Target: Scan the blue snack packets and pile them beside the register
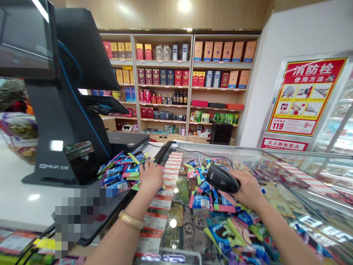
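Note:
My right hand [246, 186] is wrapped round the handle of a black barcode scanner [224, 178], held over small blue, pink and green snack packets [201, 200] on the glass counter. My left hand [151, 175], with a gold bracelet on its wrist, reaches to the right edge of another pile of similar packets [118, 171] beside the black register stand. Its fingers are bent down against the packets; whether one is gripped is hidden. More packets [228, 235] lie nearer, left of my right forearm.
A large black point-of-sale terminal [68, 110] rises at the left on a white counter [27, 198]. The glass display case [298, 206] stretches right. Shelves [164, 64] of boxes and bottles stand behind. A thin cable [193, 150] runs across the case's far side.

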Tool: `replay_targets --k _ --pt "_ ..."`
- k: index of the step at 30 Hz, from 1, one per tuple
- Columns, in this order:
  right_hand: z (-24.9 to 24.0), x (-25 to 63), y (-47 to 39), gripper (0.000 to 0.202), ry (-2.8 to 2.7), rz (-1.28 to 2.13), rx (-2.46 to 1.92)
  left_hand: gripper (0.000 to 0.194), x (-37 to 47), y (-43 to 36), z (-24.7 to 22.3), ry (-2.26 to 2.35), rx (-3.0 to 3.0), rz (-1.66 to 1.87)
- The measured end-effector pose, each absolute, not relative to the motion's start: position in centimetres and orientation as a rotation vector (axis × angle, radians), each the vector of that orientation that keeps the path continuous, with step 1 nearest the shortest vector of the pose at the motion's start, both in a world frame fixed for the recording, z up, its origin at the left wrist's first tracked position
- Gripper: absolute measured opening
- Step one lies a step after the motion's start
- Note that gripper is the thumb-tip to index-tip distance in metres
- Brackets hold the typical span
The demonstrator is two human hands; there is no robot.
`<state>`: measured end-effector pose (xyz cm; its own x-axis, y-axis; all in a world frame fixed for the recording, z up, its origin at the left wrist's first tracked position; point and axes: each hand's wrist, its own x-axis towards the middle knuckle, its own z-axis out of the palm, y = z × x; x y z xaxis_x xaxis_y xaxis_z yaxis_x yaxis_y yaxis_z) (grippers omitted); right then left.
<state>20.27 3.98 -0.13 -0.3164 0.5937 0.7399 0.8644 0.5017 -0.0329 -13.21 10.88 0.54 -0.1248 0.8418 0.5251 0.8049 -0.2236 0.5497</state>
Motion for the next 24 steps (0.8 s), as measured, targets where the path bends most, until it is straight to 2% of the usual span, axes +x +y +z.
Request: replay_targets --k 5,8,11,13,24 --pt "-0.2 20.5 4.1 0.024 -1.987 -0.549 -1.217 0.022 -10.9 10.4 0.6 1.582 2.059 1.328" --pt "-0.2 20.6 4.0 0.024 -1.996 -0.553 -1.231 0.029 -8.9 9.8 -0.3 1.179 2.111 1.056" --pt "-0.1 20.5 4.0 0.022 -2.008 -0.533 -1.231 0.050 -7.6 9.0 -1.8 0.942 2.170 0.793" --pt "0.0 20.4 4.0 0.020 -2.018 -0.516 -1.220 0.059 -7.2 8.7 -2.5 0.884 2.235 0.773" --pt "-0.2 20.4 4.1 0.021 -2.035 -0.517 -1.198 0.050 -7.6 9.2 -1.9 0.790 2.076 0.799"
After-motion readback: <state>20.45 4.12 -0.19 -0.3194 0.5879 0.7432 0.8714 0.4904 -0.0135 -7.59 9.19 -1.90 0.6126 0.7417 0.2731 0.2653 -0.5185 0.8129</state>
